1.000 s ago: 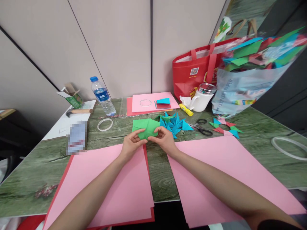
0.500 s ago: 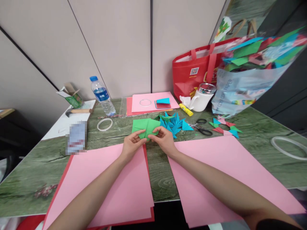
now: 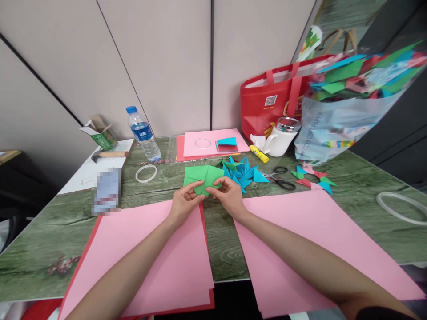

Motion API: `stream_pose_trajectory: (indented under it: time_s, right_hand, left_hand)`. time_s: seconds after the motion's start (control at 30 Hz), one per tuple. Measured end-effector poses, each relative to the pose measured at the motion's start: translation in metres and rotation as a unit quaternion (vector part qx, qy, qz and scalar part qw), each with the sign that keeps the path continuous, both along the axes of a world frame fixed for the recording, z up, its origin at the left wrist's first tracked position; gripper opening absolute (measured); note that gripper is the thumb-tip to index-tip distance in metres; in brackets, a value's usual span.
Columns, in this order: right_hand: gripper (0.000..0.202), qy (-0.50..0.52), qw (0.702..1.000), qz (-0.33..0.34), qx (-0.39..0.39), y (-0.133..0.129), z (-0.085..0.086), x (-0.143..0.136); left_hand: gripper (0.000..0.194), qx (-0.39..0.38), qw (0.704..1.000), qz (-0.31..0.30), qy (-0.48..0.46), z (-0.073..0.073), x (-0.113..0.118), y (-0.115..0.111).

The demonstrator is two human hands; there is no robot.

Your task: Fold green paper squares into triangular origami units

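A creased piece of green paper [image 3: 207, 175] is held up between both hands above the table. My left hand [image 3: 185, 200] pinches its lower left edge between thumb and fingers. On the lower right edge, my right hand [image 3: 227, 193] closes thumb and fingertips the same way. Behind the held piece lies more flat green paper [image 3: 193, 171]; whether the two are joined I cannot tell. Just right of it is a pile of folded blue paper pieces [image 3: 245, 173] with a dark green one among them.
Pink sheets [image 3: 150, 258] and more pink sheets [image 3: 300, 240] lie under my forearms. Scissors [image 3: 282, 178], a paper star ring [image 3: 315, 178], a glue stick [image 3: 259, 153], a white mug [image 3: 282, 140], a water bottle [image 3: 143, 133], a hammer [image 3: 110, 154] and tape [image 3: 146, 173] stand or lie around.
Both hands keep their hold on the green paper and have barely moved. The whole view has shifted very slightly.
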State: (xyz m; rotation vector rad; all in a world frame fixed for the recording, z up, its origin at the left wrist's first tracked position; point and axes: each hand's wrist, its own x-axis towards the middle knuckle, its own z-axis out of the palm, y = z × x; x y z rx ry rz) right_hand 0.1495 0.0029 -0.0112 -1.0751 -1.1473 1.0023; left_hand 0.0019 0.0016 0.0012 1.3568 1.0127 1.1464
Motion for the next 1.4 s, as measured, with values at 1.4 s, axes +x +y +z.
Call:
stream_pose_trajectory:
  time_s: [1.4]
  right_hand:
    - [0.03,0.009,1.0,-0.004,0.0,-0.0002,-0.0009,-0.0017]
  left_hand:
    - [0.04,-0.022,0.999,0.019,0.046,0.0034,0.0016,-0.0042]
